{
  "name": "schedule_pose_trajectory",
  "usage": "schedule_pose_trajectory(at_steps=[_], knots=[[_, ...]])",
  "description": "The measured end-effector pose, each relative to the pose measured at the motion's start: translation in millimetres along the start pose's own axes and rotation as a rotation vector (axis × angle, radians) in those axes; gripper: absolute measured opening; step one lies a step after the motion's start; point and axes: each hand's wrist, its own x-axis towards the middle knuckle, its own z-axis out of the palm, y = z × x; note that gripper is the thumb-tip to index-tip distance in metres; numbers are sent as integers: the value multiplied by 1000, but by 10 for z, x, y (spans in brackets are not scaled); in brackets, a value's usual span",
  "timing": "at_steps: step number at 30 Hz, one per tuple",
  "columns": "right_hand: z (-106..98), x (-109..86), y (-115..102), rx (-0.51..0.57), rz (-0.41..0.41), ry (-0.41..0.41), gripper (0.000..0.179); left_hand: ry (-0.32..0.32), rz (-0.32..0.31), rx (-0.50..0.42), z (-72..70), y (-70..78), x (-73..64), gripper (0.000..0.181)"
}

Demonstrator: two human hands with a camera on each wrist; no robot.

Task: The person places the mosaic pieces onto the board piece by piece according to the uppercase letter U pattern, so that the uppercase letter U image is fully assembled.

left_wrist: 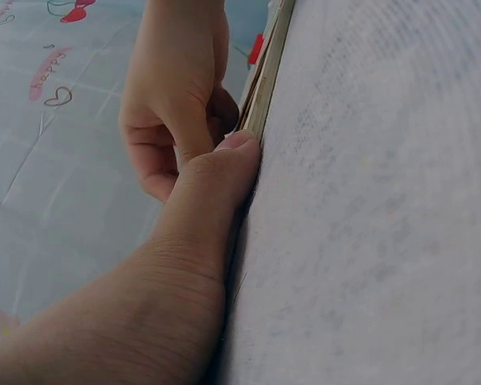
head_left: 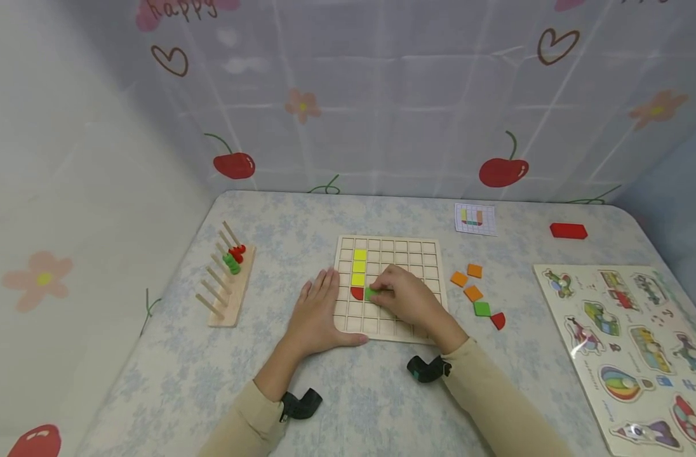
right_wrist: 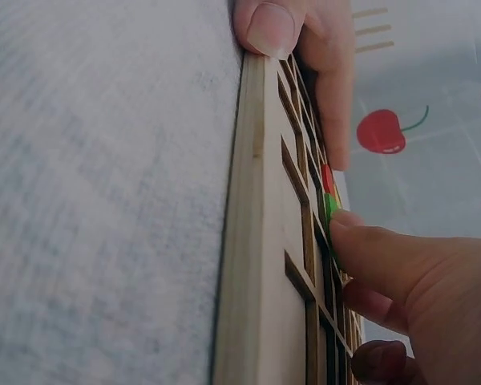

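A wooden grid board [head_left: 356, 325] lies on the table in the head view. Three yellow square tiles [head_left: 359, 266] fill a column of its cells, with a red quarter-circle tile [head_left: 356, 293] just below them. My right hand [head_left: 411, 298] pinches a green square tile [head_left: 369, 294] at the cell to the right of the red one; the right wrist view shows the thumb against the green tile [right_wrist: 329, 206]. Resting at the board's left edge, my left hand [head_left: 314, 320] has its fingers straight and its thumb [left_wrist: 239, 143] along the near edge.
Right of the board lie orange squares [head_left: 474, 293], a green square [head_left: 482, 309] and a red quarter-circle [head_left: 498, 320]. Behind them is a pattern card [head_left: 485, 222]. A peg stand [head_left: 242, 285] stands left, a red block [head_left: 568, 231] back right, a picture puzzle [head_left: 588, 374] front right.
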Motion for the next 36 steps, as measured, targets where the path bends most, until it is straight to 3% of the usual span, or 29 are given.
schedule_pose_trajectory(at_steps=[8, 20, 36], knots=[[-86, -125, 27, -41, -18, -26, 30, 11, 3, -3, 5, -2, 6, 142], [-432, -470, 392, -2, 52, 74, 29, 20, 9, -8, -4, 3, 7, 141], [-826, -878, 824, -95, 148, 171, 28, 36, 19, 38, -39, 18, 11, 139]])
